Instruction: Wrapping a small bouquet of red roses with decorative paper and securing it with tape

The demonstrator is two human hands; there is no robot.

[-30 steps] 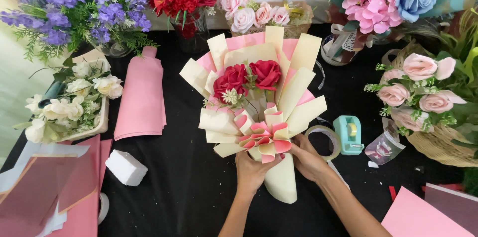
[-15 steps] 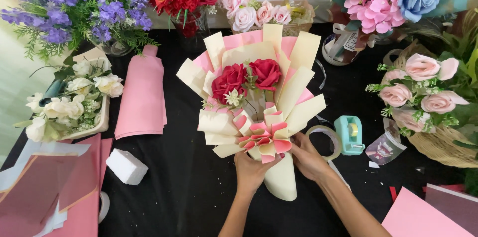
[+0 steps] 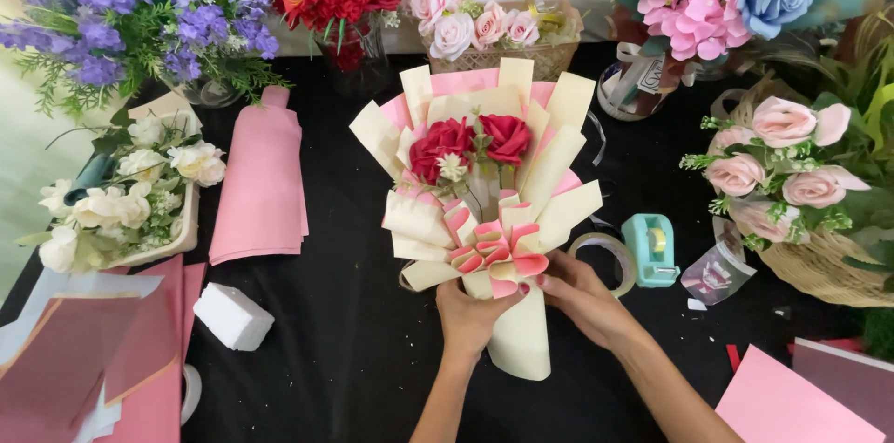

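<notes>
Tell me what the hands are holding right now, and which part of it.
Both hands, left hand and right hand, grip the wrapped bouquet at its narrow neck, just below the pink-and-cream fan bow.

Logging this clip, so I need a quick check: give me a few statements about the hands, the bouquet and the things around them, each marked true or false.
1. Both hands grip the bouquet at its wrapped stem: true; the left hand and right hand meet just under the pink paper fan.
2. The bouquet holds blue roses: false; it holds two red roses in cream and pink paper.
3. A teal tape dispenser sits right of the bouquet: true.
4. The white foam block rests in the left hand: false; it lies alone on the black table.
5. A folded pink paper stack lies left of the bouquet: true.
</notes>
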